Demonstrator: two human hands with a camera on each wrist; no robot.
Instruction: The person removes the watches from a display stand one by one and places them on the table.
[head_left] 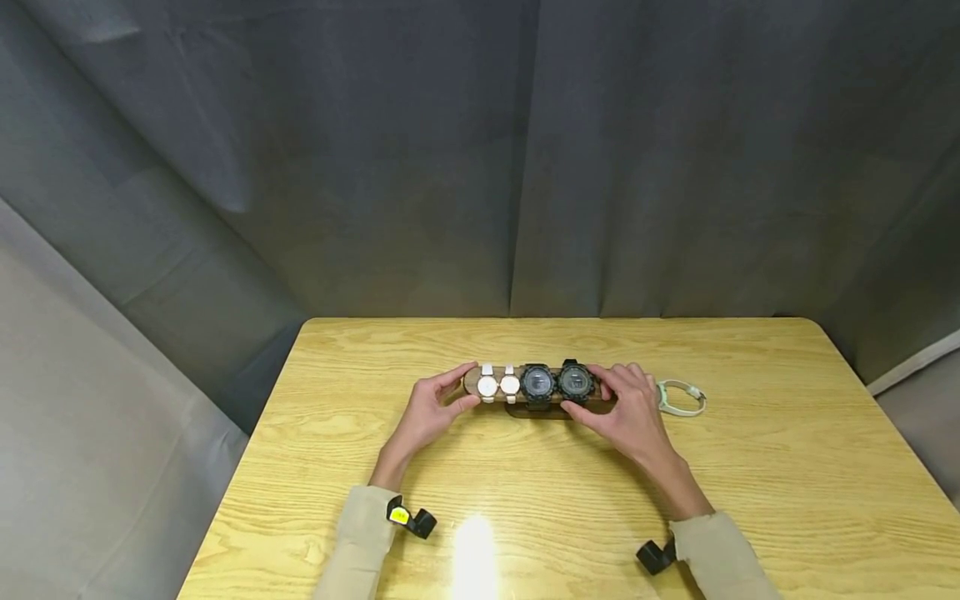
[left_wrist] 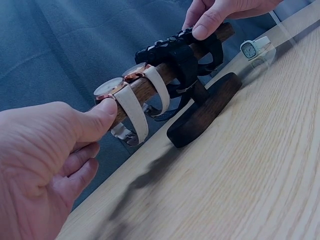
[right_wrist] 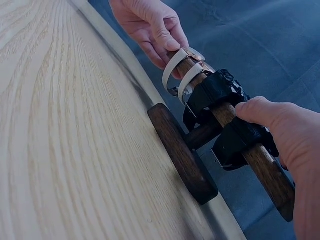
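L grip point(head_left: 431, 408) is pinching the L end of the wooden bar point(right_wrist: 272, 182), just beside the outer white-strap watch point(head_left: 487, 386). R grip point(head_left: 630, 408) is holding the outer black watch point(head_left: 576, 382) nr the bar's R end, its thumb point(right_wrist: 255, 110) resting btwn the two black ones. Btwn both grips, the inner white-strap watch point(head_left: 510, 384) & inner black watch point(head_left: 538, 383) are sitting side by side, straps looping round the bar. Below, a short post point(right_wrist: 202, 136) is joining it to the dk rounded base point(right_wrist: 182, 155), which is standing on the worktop point(head_left: 750, 483) twd the far edge. A pale watch point(left_wrist: 248, 49) w/ sq. case is lying just R of the R grip. Beige sleeves point(head_left: 360, 533) are covering both forearms, w/ a blk wrist cam point(head_left: 423, 523) showing at each. Dk curtain point(head_left: 525, 167) is hanging behind.
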